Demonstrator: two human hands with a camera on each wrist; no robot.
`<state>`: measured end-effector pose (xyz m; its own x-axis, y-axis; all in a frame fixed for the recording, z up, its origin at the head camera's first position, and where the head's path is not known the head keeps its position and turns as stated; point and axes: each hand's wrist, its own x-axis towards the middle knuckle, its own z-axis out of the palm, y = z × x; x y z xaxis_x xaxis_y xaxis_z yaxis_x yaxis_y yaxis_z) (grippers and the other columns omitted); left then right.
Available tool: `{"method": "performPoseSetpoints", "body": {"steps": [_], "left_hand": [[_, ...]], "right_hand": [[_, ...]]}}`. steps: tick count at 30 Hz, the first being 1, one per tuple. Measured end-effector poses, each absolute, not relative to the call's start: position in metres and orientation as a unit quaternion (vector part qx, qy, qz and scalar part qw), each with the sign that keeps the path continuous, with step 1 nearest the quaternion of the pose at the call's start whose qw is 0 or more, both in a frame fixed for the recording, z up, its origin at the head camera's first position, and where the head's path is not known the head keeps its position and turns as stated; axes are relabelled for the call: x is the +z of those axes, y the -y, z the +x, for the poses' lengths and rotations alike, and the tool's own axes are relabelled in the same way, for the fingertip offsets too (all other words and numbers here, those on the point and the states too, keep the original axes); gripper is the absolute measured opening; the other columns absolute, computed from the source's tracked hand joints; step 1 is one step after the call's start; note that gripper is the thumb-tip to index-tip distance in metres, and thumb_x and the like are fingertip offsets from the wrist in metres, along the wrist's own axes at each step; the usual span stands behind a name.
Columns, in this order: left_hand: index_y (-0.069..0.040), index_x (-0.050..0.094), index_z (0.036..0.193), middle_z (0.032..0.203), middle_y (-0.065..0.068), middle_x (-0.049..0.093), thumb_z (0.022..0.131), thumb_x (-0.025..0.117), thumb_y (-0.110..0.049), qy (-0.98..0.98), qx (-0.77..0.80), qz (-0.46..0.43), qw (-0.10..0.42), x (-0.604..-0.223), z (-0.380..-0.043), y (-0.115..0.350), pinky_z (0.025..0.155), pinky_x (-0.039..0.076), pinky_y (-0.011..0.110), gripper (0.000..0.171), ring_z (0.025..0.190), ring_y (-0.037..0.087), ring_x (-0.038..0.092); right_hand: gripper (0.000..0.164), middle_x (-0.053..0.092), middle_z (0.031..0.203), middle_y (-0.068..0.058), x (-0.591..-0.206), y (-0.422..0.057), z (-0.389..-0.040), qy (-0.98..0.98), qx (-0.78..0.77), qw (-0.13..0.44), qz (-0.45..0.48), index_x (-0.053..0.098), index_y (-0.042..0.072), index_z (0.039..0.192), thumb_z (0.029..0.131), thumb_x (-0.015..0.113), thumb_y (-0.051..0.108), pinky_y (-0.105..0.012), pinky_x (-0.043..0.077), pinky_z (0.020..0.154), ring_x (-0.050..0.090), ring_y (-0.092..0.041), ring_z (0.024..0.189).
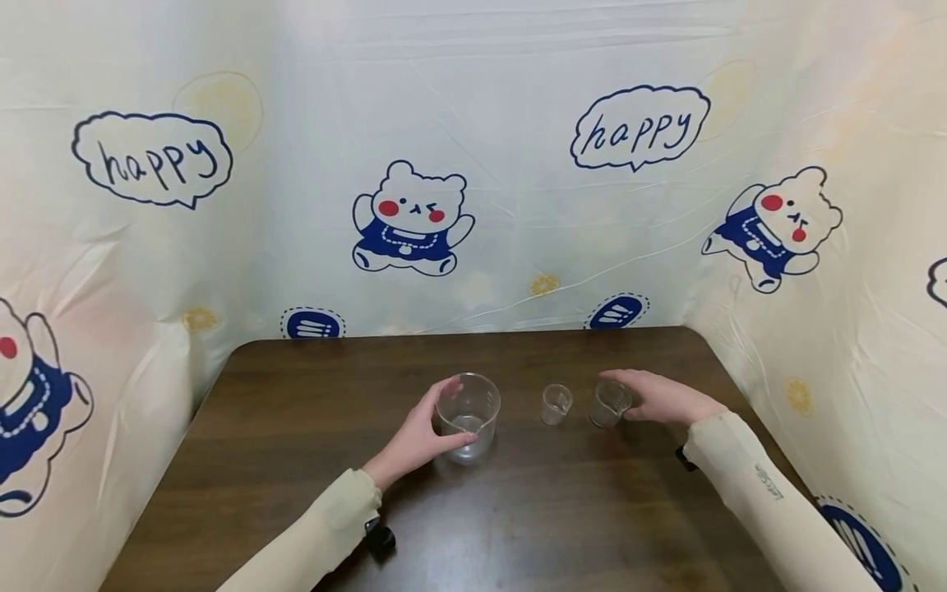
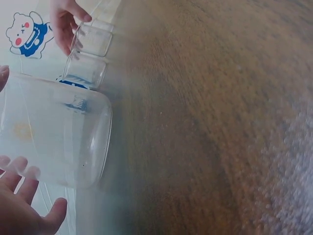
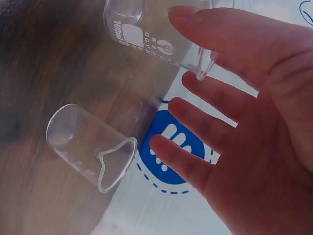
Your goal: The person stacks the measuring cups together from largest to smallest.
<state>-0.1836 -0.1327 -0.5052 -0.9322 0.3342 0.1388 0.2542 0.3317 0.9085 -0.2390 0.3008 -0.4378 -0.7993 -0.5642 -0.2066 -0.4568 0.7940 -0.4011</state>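
A large clear glass beaker [image 1: 482,411] stands left of two smaller ones, with my left hand [image 1: 414,437] holding its side, thumb in front and fingers behind. In the left wrist view, fingertips [image 2: 33,173] meet the wall of that beaker. At the right, a medium beaker [image 3: 132,33] marked 100 ml lies between the thumb and index finger of my right hand [image 1: 666,399]. The other fingers [image 3: 195,120] of this hand are loosely extended beside the spout. Between these two beakers stands the smallest beaker [image 1: 556,403], untouched, its spout showing in the right wrist view.
All three beakers stand on a dark brown wooden table [image 1: 518,518]. A pale printed curtain [image 1: 518,205] with bears and "happy" bubbles hangs behind the table and along both sides. Dark wrist bands show below both sleeves [image 1: 325,518].
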Motion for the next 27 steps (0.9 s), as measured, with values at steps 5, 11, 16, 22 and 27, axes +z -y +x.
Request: {"method": "performPoseSetpoints", "body": {"steps": [5,11,16,22,27], "left_hand": [[-0.016,0.039,0.159,0.154,0.002,0.052,0.082,0.092,-0.033,-0.816,0.547,0.182,0.034,-0.506,-0.185,0.132,0.110,0.039,0.056,0.095,0.144,0.022,0.046],[-0.013,0.038,0.159,0.154,0.004,0.052,0.082,0.092,-0.030,-0.814,0.549,0.184,0.037,-0.506,-0.185,0.133,0.111,0.038,0.057,0.096,0.144,0.024,0.046],[-0.009,0.038,0.159,0.155,0.012,0.051,0.083,0.091,-0.021,-0.809,0.559,0.179,0.039,-0.497,-0.180,0.131,0.111,0.036,0.060,0.094,0.145,0.029,0.045],[0.002,0.038,0.156,0.153,0.024,0.049,0.083,0.089,-0.010,-0.802,0.568,0.177,0.047,-0.465,-0.165,0.126,0.111,0.036,0.063,0.090,0.144,0.040,0.044],[-0.002,0.037,0.158,0.155,0.021,0.049,0.083,0.089,-0.010,-0.804,0.568,0.174,0.042,-0.484,-0.173,0.127,0.111,0.035,0.064,0.092,0.145,0.038,0.043]], "right_hand": [[0.067,0.050,0.153,-0.025,-0.440,-0.300,-0.243,-0.931,-0.171,0.165,-0.275,0.048,-0.002,0.151,0.090,0.075,-0.003,-0.063,0.039,0.112,0.047,-0.047,0.140],[0.069,0.047,0.156,-0.026,-0.443,-0.299,-0.244,-0.930,-0.179,0.176,-0.268,0.046,-0.002,0.153,0.090,0.075,-0.003,-0.063,0.038,0.113,0.044,-0.048,0.142],[0.067,0.052,0.152,-0.024,-0.442,-0.298,-0.245,-0.932,-0.175,0.177,-0.263,0.049,-0.001,0.151,0.090,0.077,0.000,-0.061,0.043,0.110,0.051,-0.046,0.137],[0.063,0.059,0.142,-0.023,-0.441,-0.297,-0.246,-0.934,-0.180,0.182,-0.250,0.053,-0.001,0.144,0.088,0.082,0.006,-0.060,0.047,0.106,0.058,-0.043,0.128],[0.057,0.064,0.132,-0.023,-0.441,-0.297,-0.246,-0.931,-0.186,0.169,-0.266,0.057,-0.001,0.136,0.086,0.084,0.008,-0.058,0.049,0.103,0.061,-0.041,0.120]]}}
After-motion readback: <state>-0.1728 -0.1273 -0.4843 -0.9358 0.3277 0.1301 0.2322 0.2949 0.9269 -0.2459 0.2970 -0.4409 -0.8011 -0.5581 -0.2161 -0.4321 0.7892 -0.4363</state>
